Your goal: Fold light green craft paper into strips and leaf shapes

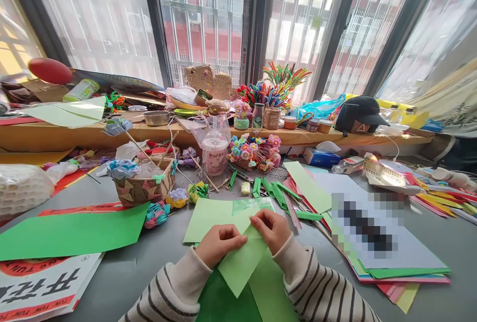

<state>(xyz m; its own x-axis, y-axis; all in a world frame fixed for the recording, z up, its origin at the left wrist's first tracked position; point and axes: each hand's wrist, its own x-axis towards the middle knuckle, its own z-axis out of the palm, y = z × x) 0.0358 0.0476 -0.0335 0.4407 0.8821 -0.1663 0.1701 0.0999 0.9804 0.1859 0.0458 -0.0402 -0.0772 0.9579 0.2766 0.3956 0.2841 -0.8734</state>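
Observation:
My left hand [220, 243] pinches the left corner of a small light green paper piece [242, 266]. On its upper right side, my right hand [271, 228] pinches the same piece between thumb and fingers. The piece is tilted, one corner pointing down toward me. Behind and below it lie larger light green sheets [206, 217] and a dark green sheet [227, 302]. Several folded green paper strips [278, 194] lie beyond my hands, beside a pinkish ruler [292, 211].
A stack of coloured paper [417, 257] is on the right. At the left are a green sheet [74, 232], a printed bag [44, 287] and a basket [143, 188] with paper flowers. A lidded cup [214, 155] stands ahead, near a window ledge [67, 137] crowded with craft items.

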